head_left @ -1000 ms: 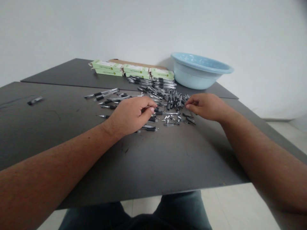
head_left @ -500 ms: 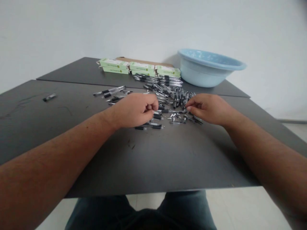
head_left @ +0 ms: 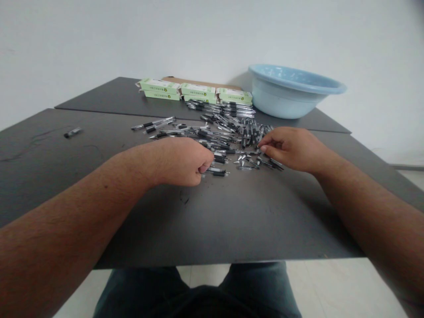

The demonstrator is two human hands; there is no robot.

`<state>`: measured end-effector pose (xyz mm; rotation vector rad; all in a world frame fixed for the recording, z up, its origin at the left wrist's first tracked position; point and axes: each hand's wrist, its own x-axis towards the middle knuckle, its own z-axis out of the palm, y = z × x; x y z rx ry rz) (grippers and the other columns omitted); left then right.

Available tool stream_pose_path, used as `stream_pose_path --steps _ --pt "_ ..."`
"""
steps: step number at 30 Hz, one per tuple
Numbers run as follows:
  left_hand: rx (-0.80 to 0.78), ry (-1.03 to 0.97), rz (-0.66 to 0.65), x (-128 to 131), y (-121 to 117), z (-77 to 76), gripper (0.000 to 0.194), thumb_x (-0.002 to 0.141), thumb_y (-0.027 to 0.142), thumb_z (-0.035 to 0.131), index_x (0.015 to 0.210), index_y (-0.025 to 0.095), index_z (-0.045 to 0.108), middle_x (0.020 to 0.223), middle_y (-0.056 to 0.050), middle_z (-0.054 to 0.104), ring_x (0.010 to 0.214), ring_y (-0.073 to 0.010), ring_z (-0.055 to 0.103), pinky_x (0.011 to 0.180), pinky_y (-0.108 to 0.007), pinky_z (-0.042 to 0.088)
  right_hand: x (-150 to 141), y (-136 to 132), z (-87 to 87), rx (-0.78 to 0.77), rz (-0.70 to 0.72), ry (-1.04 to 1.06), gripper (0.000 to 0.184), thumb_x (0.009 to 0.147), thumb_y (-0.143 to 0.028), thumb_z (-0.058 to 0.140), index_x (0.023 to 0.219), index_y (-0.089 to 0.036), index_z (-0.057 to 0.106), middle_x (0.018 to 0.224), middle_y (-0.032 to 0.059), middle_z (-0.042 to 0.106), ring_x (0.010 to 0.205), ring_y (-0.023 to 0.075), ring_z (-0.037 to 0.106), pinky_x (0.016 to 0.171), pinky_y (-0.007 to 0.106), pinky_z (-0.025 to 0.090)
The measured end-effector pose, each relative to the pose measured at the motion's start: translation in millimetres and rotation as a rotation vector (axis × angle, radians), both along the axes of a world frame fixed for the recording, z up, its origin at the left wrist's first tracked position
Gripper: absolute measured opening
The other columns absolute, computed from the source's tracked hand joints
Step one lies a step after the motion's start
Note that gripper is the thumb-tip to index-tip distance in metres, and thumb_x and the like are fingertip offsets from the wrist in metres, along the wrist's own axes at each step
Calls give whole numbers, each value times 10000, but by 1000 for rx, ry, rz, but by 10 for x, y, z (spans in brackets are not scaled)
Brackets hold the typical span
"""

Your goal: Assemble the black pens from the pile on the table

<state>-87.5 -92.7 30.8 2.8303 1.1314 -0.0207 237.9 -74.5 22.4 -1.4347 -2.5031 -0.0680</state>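
My left hand is closed at the near left side of a heap of black-and-clear pens. Its fingers curl down out of sight, and what they hold, if anything, is hidden. On the heap's right side, my right hand has thumb and fingertips pinched together, close to the small parts; anything between them is too small to name. Small silvery pen tips lie between the hands. Thin pen parts lie beneath my right fingers. Black-gripped pen barrels lie just right of my left fingers.
Light green boxes stand stacked in a row at the back, a flat brown board behind them. The light blue basin stands at the back right. A lone pen cap lies far left on the dark table.
My left hand has moved slightly nearer and turned downward, its fingertips now tucked underneath. The right hand keeps its pinch in nearly the same place. The whole view has shifted slightly.
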Motion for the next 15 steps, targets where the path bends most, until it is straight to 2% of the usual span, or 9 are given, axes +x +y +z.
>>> stream_pose_path --steps 5,11,15 --pt "16 -18 -41 -1 9 -83 122 634 179 611 704 264 664 706 -18 674 610 -206 563 560 -335 310 3 -9 0 1 -13 1 246 917 -379 602 1023 -264 792 905 42 787 802 238 709 757 349 510" --pt "-26 -105 -66 7 -5 -93 159 623 144 649 706 274 687 688 0 665 594 -202 555 577 -338 330 7 -2 -10 -2 3 3 263 927 -388 596 1027 -246 793 905 56 784 797 249 711 757 359 505" --pt "-42 -56 -91 33 -29 -85 180 631 109 642 711 265 682 680 2 666 602 -204 565 571 -332 312 -1 4 -5 -7 6 5 280 926 -393 589 1029 -237 798 908 64 784 799 250 711 754 359 498"
